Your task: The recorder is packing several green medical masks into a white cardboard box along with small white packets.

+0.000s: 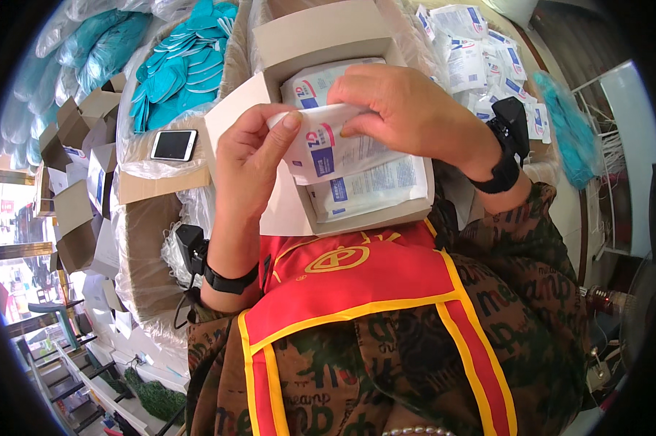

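In front of my chest, an open cardboard box holds flat white packets with blue and pink printing. Just above them, both hands grip one such white packet. My left hand pinches its upper left corner between thumb and fingers. Along the packet's top edge, the fingers of my right hand are closed on it, and the edge looks folded or bunched there. Part of the packet is hidden behind the right fingers. Each of my wrists wears a black strap with a small black device.
To the left, a plastic-lined carton holds a heap of teal pads, with a phone lying nearer. More white packets are piled at the right, beside a bagged teal bundle. Open cartons stack up at far left.
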The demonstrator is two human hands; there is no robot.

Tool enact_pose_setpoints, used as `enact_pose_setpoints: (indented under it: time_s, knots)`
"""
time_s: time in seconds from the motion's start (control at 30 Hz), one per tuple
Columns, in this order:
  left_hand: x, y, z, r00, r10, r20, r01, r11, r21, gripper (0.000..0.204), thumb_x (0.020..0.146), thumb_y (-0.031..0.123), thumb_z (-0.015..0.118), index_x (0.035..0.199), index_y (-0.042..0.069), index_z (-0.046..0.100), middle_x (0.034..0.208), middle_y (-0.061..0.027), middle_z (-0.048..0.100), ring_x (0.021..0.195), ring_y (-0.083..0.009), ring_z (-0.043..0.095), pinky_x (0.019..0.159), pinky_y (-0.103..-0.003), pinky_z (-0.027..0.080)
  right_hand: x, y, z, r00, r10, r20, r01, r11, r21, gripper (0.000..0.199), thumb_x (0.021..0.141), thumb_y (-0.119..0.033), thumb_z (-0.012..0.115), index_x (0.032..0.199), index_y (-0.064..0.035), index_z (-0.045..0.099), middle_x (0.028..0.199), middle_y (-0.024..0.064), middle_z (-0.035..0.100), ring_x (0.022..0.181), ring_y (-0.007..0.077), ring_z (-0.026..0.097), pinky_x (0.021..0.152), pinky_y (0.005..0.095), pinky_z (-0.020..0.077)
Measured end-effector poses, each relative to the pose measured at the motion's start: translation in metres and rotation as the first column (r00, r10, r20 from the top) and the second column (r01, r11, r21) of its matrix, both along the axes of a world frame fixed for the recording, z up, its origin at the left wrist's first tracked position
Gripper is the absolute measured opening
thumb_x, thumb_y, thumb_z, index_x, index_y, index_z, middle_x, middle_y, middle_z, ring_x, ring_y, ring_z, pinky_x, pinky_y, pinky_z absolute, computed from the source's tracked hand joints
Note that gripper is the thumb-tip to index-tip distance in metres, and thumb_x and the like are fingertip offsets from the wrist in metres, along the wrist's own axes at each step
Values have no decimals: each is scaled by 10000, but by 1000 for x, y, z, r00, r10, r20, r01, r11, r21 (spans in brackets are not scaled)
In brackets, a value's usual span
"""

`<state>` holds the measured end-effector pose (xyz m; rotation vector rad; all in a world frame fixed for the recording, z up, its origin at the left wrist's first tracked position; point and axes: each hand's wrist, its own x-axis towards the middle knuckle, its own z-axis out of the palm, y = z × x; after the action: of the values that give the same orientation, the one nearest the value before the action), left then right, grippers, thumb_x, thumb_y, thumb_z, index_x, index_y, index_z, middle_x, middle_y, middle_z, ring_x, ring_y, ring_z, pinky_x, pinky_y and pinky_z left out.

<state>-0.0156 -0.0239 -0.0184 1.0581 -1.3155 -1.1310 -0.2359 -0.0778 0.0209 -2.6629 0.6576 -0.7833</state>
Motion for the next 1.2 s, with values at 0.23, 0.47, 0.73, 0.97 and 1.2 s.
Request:
enact_pose_setpoints:
  time_s: [0.23, 0.47, 0.73, 0.97, 1.2]
  knots:
    - [-13, 34, 6, 993, 109, 50, -109, 994, 0, 96, 895, 64, 641, 901, -32, 636, 788, -22, 648, 688, -40, 557, 571, -182, 439, 4, 33, -6, 979, -30, 202, 30, 1000, 4, 118, 751, -93, 648, 803, -20, 572, 827, 128, 556, 815, 339, 579, 693, 407, 471]
    - [-16, 53, 7, 967, 184, 174, -180, 983, -40, 97, 892, 72, 646, 855, -16, 627, 731, 0, 626, 646, -28, 518, 555, -184, 418, 19, 56, -10, 977, -53, 206, 93, 977, -190, 79, 702, -70, 621, 731, -49, 552, 795, 110, 509, 783, 304, 557, 700, 392, 463]
    - [-24, 57, -2, 965, 168, 200, -144, 981, -127, 103, 882, 74, 658, 833, -12, 628, 765, -20, 662, 649, -43, 550, 569, -193, 426, 20, 57, -23, 974, -106, 203, 70, 981, 178, 94, 755, -115, 666, 766, -67, 585, 793, 100, 521, 772, 304, 550, 678, 387, 455]
    - [-16, 46, -17, 923, 115, -368, -32, 974, 225, 103, 870, 57, 653, 781, 15, 620, 753, -23, 640, 629, -54, 531, 570, -191, 410, 25, 68, -19, 984, 68, 162, -40, 985, -169, 92, 687, -77, 629, 743, -84, 557, 798, 64, 523, 797, 268, 554, 690, 364, 451]
    - [29, 7, -54, 942, 316, -110, -285, 931, 227, 152, 879, 101, 663, 756, 29, 609, 678, 40, 565, 580, -22, 441, 535, -177, 334, 19, 113, 2, 927, 363, 96, -365, 931, 6, 44, 730, -111, 571, 746, -83, 540, 812, 67, 490, 789, 256, 535, 696, 353, 439]
